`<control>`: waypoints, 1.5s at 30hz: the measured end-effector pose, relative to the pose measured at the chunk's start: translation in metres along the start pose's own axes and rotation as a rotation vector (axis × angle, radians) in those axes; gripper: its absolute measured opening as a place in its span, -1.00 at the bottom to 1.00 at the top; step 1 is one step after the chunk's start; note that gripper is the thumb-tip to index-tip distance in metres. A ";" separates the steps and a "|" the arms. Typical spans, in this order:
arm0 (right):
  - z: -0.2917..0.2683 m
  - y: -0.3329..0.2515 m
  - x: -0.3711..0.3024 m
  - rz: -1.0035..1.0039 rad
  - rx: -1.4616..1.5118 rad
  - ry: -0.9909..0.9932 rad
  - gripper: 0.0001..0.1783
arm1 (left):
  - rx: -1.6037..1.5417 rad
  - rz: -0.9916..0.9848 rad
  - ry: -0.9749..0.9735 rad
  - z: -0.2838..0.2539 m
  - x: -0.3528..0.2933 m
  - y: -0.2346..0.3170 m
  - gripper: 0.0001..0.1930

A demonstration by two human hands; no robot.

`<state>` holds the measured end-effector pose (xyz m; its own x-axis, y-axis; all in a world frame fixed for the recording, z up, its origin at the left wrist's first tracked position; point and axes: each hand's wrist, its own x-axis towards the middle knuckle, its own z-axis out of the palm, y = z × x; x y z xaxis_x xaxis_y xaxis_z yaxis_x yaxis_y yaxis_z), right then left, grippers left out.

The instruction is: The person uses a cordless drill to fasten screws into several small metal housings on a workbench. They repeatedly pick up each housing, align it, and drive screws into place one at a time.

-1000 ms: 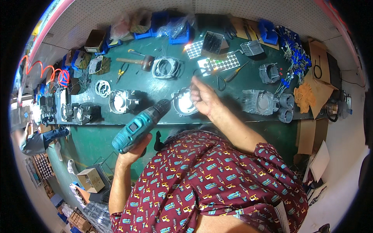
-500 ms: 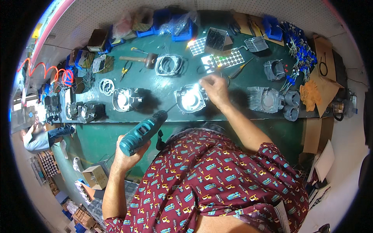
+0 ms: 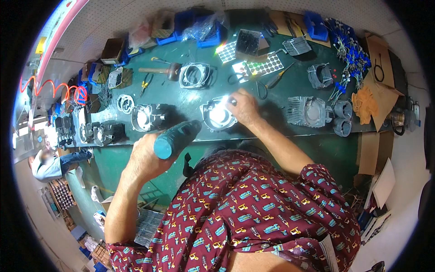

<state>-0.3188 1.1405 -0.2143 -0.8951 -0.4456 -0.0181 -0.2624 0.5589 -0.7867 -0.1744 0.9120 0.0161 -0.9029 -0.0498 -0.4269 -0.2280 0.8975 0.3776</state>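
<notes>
My left hand (image 3: 147,156) grips a teal power screwdriver (image 3: 176,139), raised in front of the bench edge and pointing toward a round metal engine casing (image 3: 217,117). The casing lies on the green bench, lit by a bright glare that hides part of its inside. At the casing's upper right rim is my right hand (image 3: 244,107), its fingers pinched together; what they hold, if anything, is too small to make out. The screwdriver's tip is hard to see in this view. To the left sits a similar casing with a finned cylinder (image 3: 142,119).
Right of my hand stands another finned casing (image 3: 308,112). Behind lie a mallet (image 3: 170,71), a ring-shaped casing (image 3: 195,75), pliers (image 3: 146,85), scissors (image 3: 261,89) and dotted sticker sheets (image 3: 267,67). Blue bins (image 3: 208,36) line the back. A person (image 3: 50,165) sits far left.
My left hand has lifted and turned the screwdriver, so its rear end now faces up more. My right hand has moved slightly left and down onto the casing's rim.
</notes>
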 end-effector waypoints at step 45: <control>-0.031 -0.003 -0.008 0.562 1.421 -0.184 -0.77 | -1.034 -0.094 0.195 0.078 -0.034 -0.048 -0.67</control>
<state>-0.3218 1.1640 -0.1931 -0.6738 -0.5499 -0.4935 0.7280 -0.3799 -0.5706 -0.1048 0.9049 -0.0518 -0.8873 -0.2519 -0.3863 -0.4171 0.0807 0.9053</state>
